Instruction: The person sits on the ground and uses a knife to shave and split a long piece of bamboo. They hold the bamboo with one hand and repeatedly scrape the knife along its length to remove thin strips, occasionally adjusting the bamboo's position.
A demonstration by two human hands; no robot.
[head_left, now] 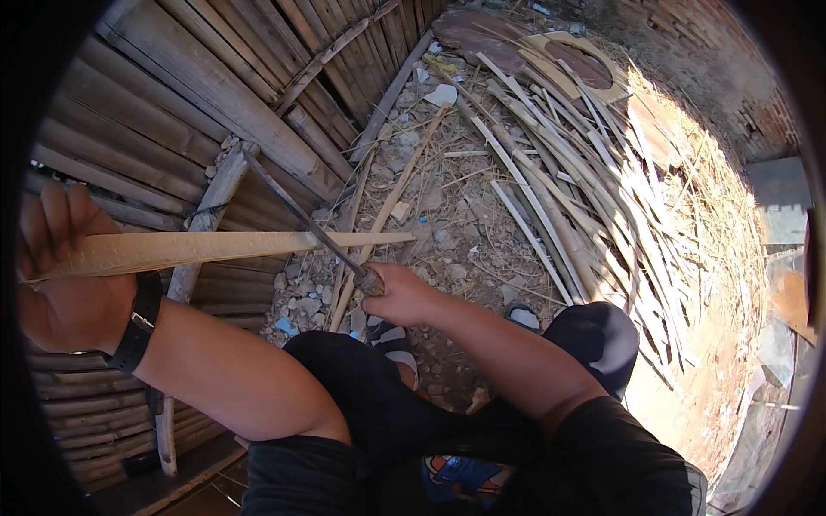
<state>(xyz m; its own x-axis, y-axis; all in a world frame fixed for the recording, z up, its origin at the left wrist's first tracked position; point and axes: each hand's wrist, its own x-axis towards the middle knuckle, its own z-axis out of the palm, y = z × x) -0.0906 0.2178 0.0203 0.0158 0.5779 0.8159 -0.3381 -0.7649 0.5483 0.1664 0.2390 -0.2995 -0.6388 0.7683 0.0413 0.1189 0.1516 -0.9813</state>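
My left hand [73, 284], at the far left, is closed around the wide end of a long pale bamboo strip [198, 252]. The strip runs level to the right and narrows toward its far end. In front of my body, my right hand [396, 294] grips the handle of a long dark-bladed knife [301, 212]. The blade slants up and to the left and crosses the strip near its narrow end. Whether its edge has cut into the strip I cannot tell. A black band [138, 322] circles my left wrist.
A bamboo wall [155, 95] stands close on the left, with a pole [206, 206] against it. Rubble [430, 206] and another bamboo strip [409, 176] lie ahead. Many split bamboo strips [576, 198] are heaped to the right. A brick wall [714, 52] rises behind.
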